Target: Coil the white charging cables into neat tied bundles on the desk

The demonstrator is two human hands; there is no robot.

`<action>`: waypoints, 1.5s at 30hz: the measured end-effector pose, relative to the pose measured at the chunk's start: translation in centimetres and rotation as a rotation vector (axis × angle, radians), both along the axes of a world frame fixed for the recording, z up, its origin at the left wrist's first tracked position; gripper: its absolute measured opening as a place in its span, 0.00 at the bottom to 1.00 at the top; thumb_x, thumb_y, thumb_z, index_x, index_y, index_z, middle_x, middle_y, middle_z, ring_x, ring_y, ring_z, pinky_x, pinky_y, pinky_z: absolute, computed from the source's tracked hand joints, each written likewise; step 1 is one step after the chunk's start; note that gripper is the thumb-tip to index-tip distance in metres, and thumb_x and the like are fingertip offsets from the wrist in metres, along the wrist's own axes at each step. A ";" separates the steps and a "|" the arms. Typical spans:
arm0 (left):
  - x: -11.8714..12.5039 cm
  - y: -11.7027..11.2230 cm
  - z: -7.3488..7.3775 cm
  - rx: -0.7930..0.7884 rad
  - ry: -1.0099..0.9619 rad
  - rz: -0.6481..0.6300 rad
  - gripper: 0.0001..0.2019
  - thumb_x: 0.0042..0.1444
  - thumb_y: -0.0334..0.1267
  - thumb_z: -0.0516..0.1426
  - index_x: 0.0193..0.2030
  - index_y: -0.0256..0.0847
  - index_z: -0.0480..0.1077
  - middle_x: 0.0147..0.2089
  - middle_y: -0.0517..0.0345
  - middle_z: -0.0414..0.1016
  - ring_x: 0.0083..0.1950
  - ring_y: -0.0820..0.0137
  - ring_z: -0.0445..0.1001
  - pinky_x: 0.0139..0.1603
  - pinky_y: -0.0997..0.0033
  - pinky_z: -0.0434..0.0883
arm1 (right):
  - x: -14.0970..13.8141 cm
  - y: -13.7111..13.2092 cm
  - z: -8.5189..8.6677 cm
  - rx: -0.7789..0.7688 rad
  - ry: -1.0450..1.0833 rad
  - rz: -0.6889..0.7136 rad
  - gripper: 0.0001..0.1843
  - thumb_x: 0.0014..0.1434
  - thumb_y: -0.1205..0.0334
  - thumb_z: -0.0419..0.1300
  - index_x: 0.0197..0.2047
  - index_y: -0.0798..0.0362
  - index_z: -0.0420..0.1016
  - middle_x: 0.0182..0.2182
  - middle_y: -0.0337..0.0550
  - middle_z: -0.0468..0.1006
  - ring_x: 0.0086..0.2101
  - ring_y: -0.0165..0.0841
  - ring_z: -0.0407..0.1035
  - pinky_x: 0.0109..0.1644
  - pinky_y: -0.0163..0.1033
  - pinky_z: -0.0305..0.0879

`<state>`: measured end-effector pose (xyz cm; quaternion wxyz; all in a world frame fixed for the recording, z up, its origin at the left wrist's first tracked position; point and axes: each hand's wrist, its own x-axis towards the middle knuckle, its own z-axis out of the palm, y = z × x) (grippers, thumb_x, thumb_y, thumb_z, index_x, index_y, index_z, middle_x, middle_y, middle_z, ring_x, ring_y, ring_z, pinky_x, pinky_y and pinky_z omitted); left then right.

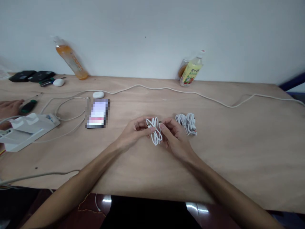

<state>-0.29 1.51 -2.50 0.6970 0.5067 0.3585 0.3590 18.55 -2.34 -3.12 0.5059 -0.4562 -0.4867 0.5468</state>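
Note:
A coiled white charging cable (156,135) is held over the middle of the wooden table (143,168). My left hand (135,132) pinches the bundle from the left, with the thumb laid across its middle. From the other side, my right hand (174,135) grips what looks like a plug end of the same cable between thumb and fingers. Just beyond my right hand lie more coiled white cables (187,122), bundled side by side on the table. The undersides of both hands' fingers are partly hidden.
Left of my hands lie a phone (98,113), a white earbud case (98,94) and a white plastic holder (30,130). Another person's hand (10,108) rests near a green screwdriver (29,106). An orange drink bottle (71,60) and a yellow one (191,71) lean against the wall. A long white cord (166,88) crosses behind.

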 end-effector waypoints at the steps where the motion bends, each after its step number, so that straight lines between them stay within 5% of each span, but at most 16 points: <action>1: 0.0 0.0 0.0 0.016 -0.009 -0.002 0.24 0.59 0.43 0.73 0.61 0.42 0.80 0.52 0.51 0.87 0.50 0.64 0.84 0.55 0.63 0.76 | -0.1 0.0 -0.1 -0.008 0.012 0.008 0.23 0.64 0.36 0.69 0.39 0.47 0.73 0.23 0.32 0.72 0.20 0.28 0.62 0.19 0.34 0.55; 10: 0.1 -0.1 0.0 0.072 -0.005 -0.015 0.22 0.62 0.47 0.71 0.60 0.41 0.82 0.50 0.51 0.87 0.46 0.64 0.83 0.50 0.64 0.77 | 0.0 0.0 -0.5 -0.052 0.035 -0.037 0.20 0.61 0.40 0.72 0.39 0.49 0.82 0.26 0.36 0.78 0.24 0.30 0.67 0.24 0.35 0.62; 14: 0.2 0.1 -0.1 0.005 -0.010 0.078 0.26 0.55 0.44 0.75 0.59 0.39 0.79 0.51 0.49 0.88 0.47 0.63 0.85 0.49 0.65 0.79 | -0.1 -0.1 -0.6 -0.021 0.056 -0.074 0.17 0.60 0.43 0.74 0.39 0.48 0.82 0.38 0.40 0.84 0.39 0.35 0.76 0.44 0.40 0.74; 18: 0.4 0.2 0.1 -0.003 -0.006 0.112 0.24 0.52 0.42 0.76 0.51 0.39 0.77 0.46 0.52 0.89 0.41 0.66 0.85 0.42 0.69 0.79 | -0.4 -0.2 -0.5 -0.099 0.193 0.023 0.20 0.61 0.40 0.73 0.41 0.46 0.80 0.40 0.39 0.85 0.43 0.37 0.79 0.56 0.46 0.74; 27: 0.5 -0.1 0.4 0.062 0.059 0.128 0.28 0.51 0.47 0.77 0.50 0.42 0.69 0.32 0.64 0.82 0.24 0.76 0.72 0.22 0.77 0.65 | -0.1 -0.3 -0.5 -0.249 0.326 0.088 0.23 0.55 0.39 0.78 0.42 0.47 0.83 0.41 0.40 0.85 0.41 0.36 0.77 0.51 0.43 0.74; 35: 0.7 -0.2 0.7 0.158 0.006 0.195 0.21 0.53 0.47 0.76 0.43 0.41 0.72 0.29 0.65 0.79 0.28 0.75 0.76 0.27 0.77 0.68 | -0.4 -0.3 -0.8 -0.267 0.386 0.088 0.20 0.52 0.43 0.81 0.39 0.47 0.87 0.41 0.40 0.86 0.43 0.34 0.77 0.59 0.43 0.74; 40: 0.4 -0.1 0.1 0.196 0.103 0.201 0.18 0.56 0.52 0.73 0.39 0.39 0.78 0.27 0.62 0.77 0.26 0.75 0.72 0.26 0.75 0.66 | -0.5 -0.4 -0.6 -0.309 0.389 0.105 0.19 0.53 0.44 0.81 0.39 0.48 0.87 0.40 0.40 0.86 0.42 0.34 0.77 0.53 0.42 0.75; 45: 0.3 -0.1 0.3 0.139 0.054 0.106 0.21 0.56 0.54 0.74 0.45 0.39 0.83 0.29 0.61 0.79 0.26 0.74 0.72 0.28 0.73 0.69 | -0.3 -0.4 -0.5 -0.333 0.387 0.104 0.20 0.52 0.43 0.81 0.38 0.47 0.87 0.37 0.40 0.85 0.38 0.34 0.77 0.46 0.40 0.75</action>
